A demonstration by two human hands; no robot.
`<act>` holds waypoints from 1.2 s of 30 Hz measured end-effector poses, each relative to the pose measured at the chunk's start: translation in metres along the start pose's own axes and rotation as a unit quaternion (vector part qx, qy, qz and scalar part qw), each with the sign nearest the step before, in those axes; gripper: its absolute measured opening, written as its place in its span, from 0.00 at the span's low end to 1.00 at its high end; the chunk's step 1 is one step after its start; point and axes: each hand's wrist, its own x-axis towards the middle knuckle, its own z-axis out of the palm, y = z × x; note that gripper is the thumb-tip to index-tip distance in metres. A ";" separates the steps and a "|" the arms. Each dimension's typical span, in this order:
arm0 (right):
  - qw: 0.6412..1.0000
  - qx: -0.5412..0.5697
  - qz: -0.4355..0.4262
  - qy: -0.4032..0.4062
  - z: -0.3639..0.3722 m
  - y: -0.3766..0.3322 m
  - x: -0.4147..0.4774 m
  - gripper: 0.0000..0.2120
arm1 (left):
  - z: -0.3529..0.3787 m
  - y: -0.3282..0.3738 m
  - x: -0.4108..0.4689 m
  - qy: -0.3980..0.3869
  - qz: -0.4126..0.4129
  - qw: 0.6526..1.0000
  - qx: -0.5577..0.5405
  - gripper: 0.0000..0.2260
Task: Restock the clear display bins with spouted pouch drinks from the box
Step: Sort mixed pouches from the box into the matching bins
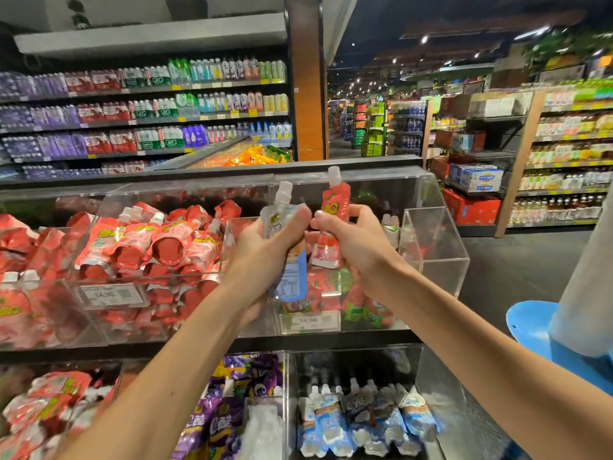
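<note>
Reaching over a supermarket display, both hands hold spouted pouches up before the clear bins, as I see it through the head camera. At far left, shelves of bottled drinks line the back wall. In front of them an upper bin is heaped with red pouches and has a price tag on its front. Below it lie pink-and-white pouches.

Toward the centre, the left hand has fingers and thumb wrapped round a pale blue pouch, its spout up. Purple pouches lie in the lower bin under that forearm. Just beside it, knuckles nearly touching, the right hand grips a red pouch by its middle, upright with its white cap on top.

Both pouches are in the air in front of the centre bin, where red and green pouches lie. Below that, blue-and-white pouches stand in a row. A small clear compartment sits at the centre bin's right end. Farther right, a blue object, possibly a stool or cart, is too blurred at the frame's edge for me to identify.
</note>
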 end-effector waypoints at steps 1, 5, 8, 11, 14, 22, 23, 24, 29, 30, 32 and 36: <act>1.000 -0.001 -0.005 -0.002 -0.007 0.002 -0.008 0.16 | -0.001 -0.006 -0.006 -0.013 0.004 1.000 -0.009 0.19; 0.998 0.033 -0.017 -0.052 -0.047 0.032 -0.068 0.13 | 0.002 -0.064 -0.032 -0.062 -0.077 0.991 -0.095 0.27; 0.995 0.074 0.038 -0.050 -0.070 0.079 -0.113 0.16 | 0.007 -0.115 -0.063 -0.114 -0.162 0.974 -0.110 0.44; 0.987 0.071 0.145 -0.005 -0.084 0.136 -0.136 0.15 | 0.023 -0.137 -0.104 -0.162 -0.233 0.956 -0.071 0.34; 0.969 0.067 0.230 0.065 -0.094 0.177 -0.136 0.13 | 0.040 -0.173 -0.104 -0.118 -0.278 0.952 -0.052 0.30; 0.933 0.098 0.301 0.172 -0.123 0.222 -0.117 0.09 | 0.052 -0.258 -0.056 0.008 -0.207 0.897 0.391 0.16; 0.930 0.109 0.305 0.172 -0.124 0.223 -0.116 0.09 | 0.053 -0.264 -0.051 -0.021 -0.165 0.859 0.484 0.15; 0.929 0.121 0.309 0.164 -0.125 0.224 -0.114 0.09 | 0.054 -0.271 -0.046 -0.054 -0.123 0.808 0.574 0.16; 0.924 0.145 0.333 0.122 -0.127 0.224 -0.111 0.08 | 0.049 -0.302 -0.031 -0.159 -0.110 0.607 0.771 0.19; 0.923 0.145 0.336 0.118 -0.126 0.225 -0.110 0.08 | 0.047 -0.307 -0.031 -0.172 -0.116 0.597 0.775 0.20; 0.923 0.144 0.341 0.107 -0.123 0.227 -0.108 0.09 | 0.042 -0.314 -0.032 -0.197 -0.104 0.588 0.777 0.21; 0.917 0.148 0.358 0.096 -0.119 0.231 -0.102 0.10 | 0.035 -0.307 -0.027 -0.209 -0.152 0.637 0.726 0.13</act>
